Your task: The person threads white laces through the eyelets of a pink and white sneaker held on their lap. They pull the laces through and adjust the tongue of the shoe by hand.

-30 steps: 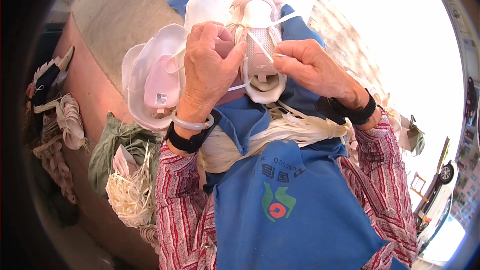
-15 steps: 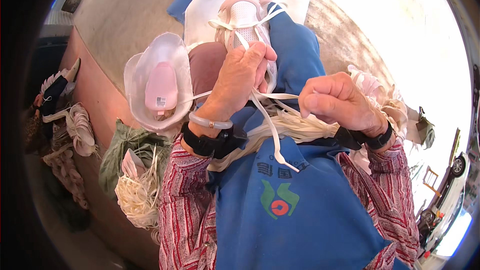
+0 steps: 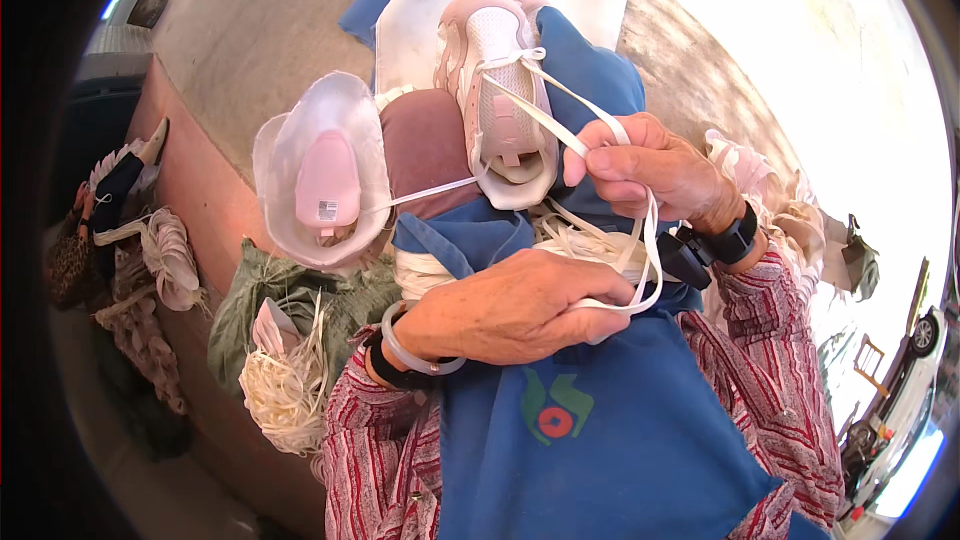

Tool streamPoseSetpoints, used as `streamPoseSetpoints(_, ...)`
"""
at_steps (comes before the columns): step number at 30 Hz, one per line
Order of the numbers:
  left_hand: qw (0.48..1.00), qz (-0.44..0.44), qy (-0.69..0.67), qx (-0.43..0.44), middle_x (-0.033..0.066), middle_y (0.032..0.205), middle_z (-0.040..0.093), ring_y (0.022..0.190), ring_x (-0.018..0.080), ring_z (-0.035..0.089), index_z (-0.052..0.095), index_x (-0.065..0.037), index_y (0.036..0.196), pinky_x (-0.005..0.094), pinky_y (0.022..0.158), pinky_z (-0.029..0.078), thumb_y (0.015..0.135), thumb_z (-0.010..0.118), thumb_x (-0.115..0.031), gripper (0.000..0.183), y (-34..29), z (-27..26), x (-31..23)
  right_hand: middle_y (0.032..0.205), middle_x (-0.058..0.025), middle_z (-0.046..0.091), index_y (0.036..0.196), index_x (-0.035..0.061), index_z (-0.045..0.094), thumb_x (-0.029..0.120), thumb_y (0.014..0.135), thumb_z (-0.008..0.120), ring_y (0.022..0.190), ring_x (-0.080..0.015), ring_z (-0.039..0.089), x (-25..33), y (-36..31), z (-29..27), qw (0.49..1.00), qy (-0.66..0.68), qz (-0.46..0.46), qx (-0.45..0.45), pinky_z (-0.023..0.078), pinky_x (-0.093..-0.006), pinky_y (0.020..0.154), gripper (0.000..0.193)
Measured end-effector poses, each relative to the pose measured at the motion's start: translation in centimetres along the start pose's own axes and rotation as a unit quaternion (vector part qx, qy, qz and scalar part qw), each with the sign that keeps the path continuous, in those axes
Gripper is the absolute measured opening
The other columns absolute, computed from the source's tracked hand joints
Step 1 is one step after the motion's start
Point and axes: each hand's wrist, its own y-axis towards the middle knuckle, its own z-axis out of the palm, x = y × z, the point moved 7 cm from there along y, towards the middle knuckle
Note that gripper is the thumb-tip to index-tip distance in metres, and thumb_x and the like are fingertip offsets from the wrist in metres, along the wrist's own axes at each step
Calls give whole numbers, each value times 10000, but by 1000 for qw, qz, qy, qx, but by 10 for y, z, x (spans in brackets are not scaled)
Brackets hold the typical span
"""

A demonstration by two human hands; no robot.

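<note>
A pink-and-white sneaker (image 3: 500, 110) rests on my lap, its toe pointing away from me. A white shoelace (image 3: 565, 90) is threaded through its front eyelets, and both strands stretch to the right. My right hand (image 3: 655, 165) is closed in a pinch on these strands, right of the shoe's opening. Below it, the lace curves down to my left hand (image 3: 525, 305), which is closed on it over the blue apron (image 3: 600, 430). The left fingertips are partly hidden. A bundle of cream laces (image 3: 600, 240) lies across my lap behind the hands.
Left of the shoe, a translucent plastic tub (image 3: 375, 205) holds a pink padded piece (image 3: 328, 180) with a white label. A green sack (image 3: 235, 290) and tangled laces (image 3: 285, 390) lie lower left. Pale pink shoe parts (image 3: 765, 185) are heaped at right.
My left hand has come down from the shoe's tongue to the apron. My right hand has moved slightly up and left. The lace is now drawn rightward, and the shoe's opening is uncovered.
</note>
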Motion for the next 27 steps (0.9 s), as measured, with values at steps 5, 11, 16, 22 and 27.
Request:
streamPoseSetpoints(5,888,-116,9,-445,9,827,614,730,69,581,629,-17,962,196,657,481,1000,532,-239,246,-42,-113,47,659,71,449,1006,43,657,251,1005,508,554,-5,363,5,0,3,959,-280,34,-42,276,-177,470,256)
streamPoseSetpoints(11,816,-50,291,-497,168,882,664,727,283,664,631,-7,987,374,670,519,878,634,-121,157,-8,-159,48,701,25,534,987,9,638,243,1017,470,640,-50,474,-2,24,26,961,-276,-24,8,398,-223,585,290)
streamPoseSetpoints(16,782,-37,405,-473,162,931,650,792,358,648,615,-21,941,417,690,520,887,598,-113,108,-1,-164,48,665,42,495,1024,19,632,249,1027,471,620,-29,436,-4,29,31,954,-297,-36,22,362,-204,583,281)
streamPoseSetpoints(22,777,-46,446,-442,182,946,640,821,372,636,598,-7,970,397,700,500,895,573,-85,111,1,-155,41,665,32,510,1027,5,634,238,1020,471,622,-32,455,3,33,35,953,-299,-46,15,375,-208,581,285)
streamPoseSetpoints(27,803,-58,395,-443,171,828,621,702,303,642,582,3,995,388,609,512,903,547,-112,151,-1,-168,52,665,29,520,1040,4,640,229,1017,469,605,-29,455,-5,40,33,954,-293,-59,19,381,-212,571,284)
